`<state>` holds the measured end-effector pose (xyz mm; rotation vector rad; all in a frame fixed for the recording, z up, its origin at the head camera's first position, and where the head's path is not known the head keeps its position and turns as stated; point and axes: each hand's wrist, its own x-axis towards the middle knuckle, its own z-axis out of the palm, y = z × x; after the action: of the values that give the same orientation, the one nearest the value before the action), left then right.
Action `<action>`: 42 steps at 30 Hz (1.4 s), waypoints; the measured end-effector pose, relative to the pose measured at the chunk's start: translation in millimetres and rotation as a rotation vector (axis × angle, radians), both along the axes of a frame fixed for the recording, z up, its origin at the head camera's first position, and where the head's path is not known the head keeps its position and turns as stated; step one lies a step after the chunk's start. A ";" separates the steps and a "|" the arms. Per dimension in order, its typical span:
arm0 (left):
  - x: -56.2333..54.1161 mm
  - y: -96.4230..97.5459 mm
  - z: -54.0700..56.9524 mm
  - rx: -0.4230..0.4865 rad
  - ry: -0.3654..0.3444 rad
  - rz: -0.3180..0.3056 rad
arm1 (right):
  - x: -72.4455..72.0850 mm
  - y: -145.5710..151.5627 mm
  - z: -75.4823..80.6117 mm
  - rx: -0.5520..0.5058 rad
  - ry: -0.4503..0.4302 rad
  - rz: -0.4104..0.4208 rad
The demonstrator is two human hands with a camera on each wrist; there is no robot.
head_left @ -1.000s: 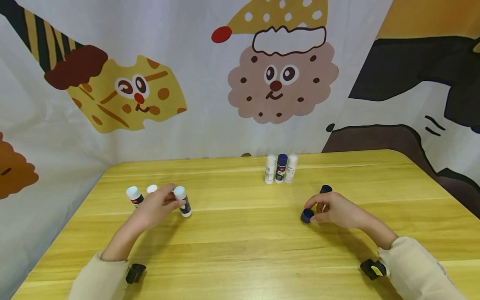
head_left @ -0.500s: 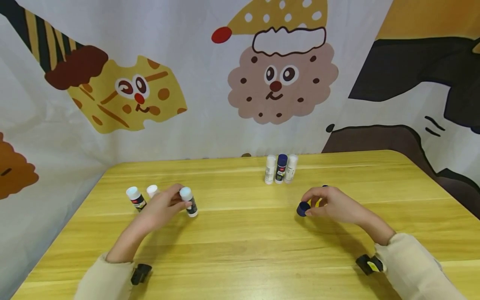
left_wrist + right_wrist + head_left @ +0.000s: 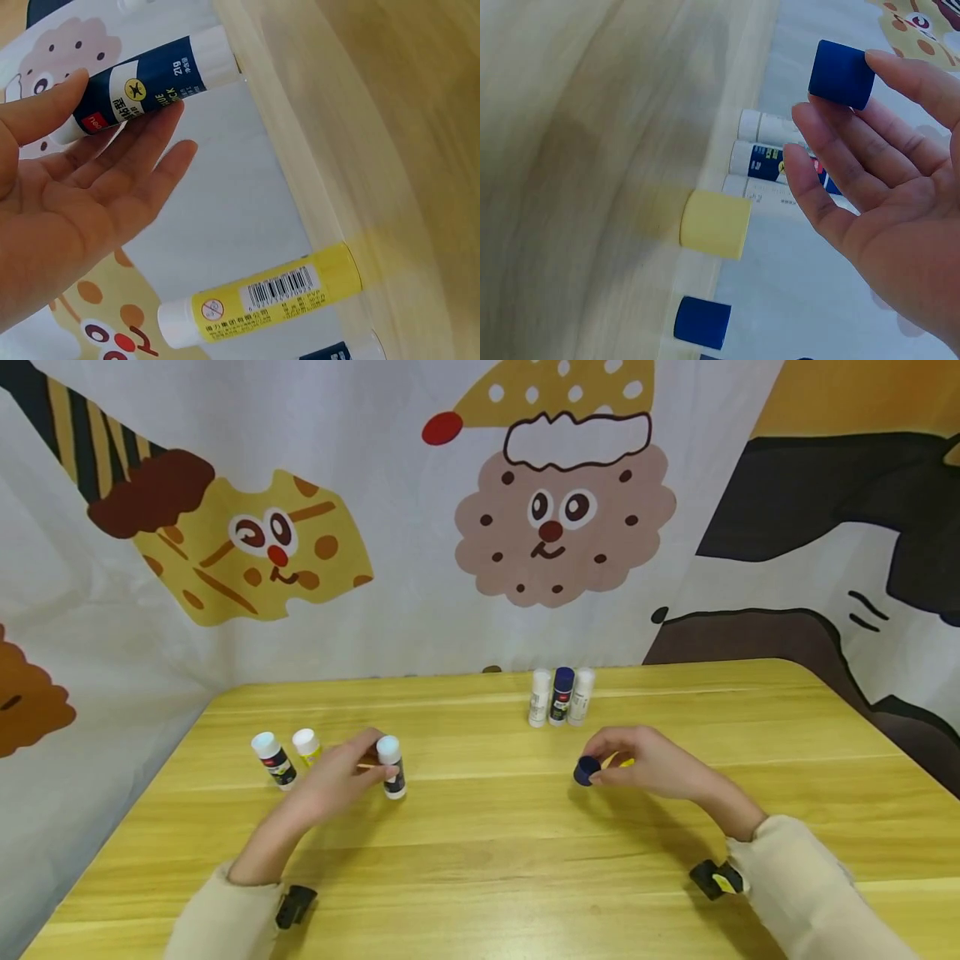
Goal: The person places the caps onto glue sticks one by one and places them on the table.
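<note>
My left hand [image 3: 341,781] pinches an upright glue stick [image 3: 142,86] with a dark blue label and white ends. Whether its base touches the table I cannot tell. Behind that hand stand a yellow glue stick [image 3: 262,296] with a white cap and another dark blue-labelled glue stick [image 3: 276,764]. On the right, my right hand [image 3: 648,764] holds a short dark blue cap [image 3: 841,73] between thumb and fingers, raised off the table. A yellow cap [image 3: 715,224] and a second dark blue cap [image 3: 703,322] stand beyond it, mostly hidden by the hand in the head view.
Near the back edge of the wooden table [image 3: 480,868], a close row holds a white glue stick [image 3: 539,698], a dark blue-capped glue stick [image 3: 562,696] and another white one [image 3: 581,697]. A cartoon-printed cloth [image 3: 405,568] hangs behind the table.
My left hand has moved right with the glue stick, uncovering more of the sticks behind it. My right hand has moved left, bringing the dark blue cap with it.
</note>
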<state>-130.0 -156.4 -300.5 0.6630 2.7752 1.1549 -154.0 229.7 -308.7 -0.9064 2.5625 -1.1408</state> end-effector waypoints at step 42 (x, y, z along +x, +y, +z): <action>0.8 52.5 3.2 -0.035 0.043 -0.137 | -1.5 -59.4 11.2 -0.082 0.023 0.085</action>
<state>-129.2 -103.9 -297.4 0.8688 2.7275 1.0755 -155.5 170.3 -297.5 -1.0416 2.4849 -1.2258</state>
